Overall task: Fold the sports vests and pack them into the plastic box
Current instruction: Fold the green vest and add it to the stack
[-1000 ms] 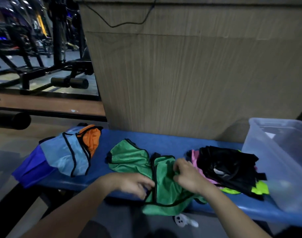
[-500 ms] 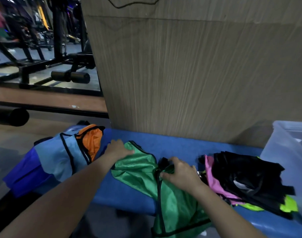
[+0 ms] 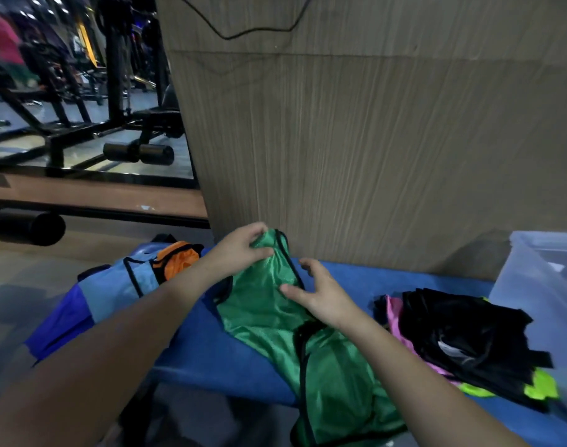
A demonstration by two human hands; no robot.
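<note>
Wood panel (image 3: pixel 372 140) behind green vest (image 3: pixel 269 304)

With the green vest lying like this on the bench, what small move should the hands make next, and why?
Probably the right hand should pinch the other shoulder strap. The left hand already grips the top of the green vest, while the right rests open on it, and the lower half hangs crumpled over the blue bench edge, so it cannot be folded yet.

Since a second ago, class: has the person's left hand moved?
Yes. The left hand has moved from the near edge of the blue padded bench away toward the wooden panel, gripping the shiny green vest top.
</note>
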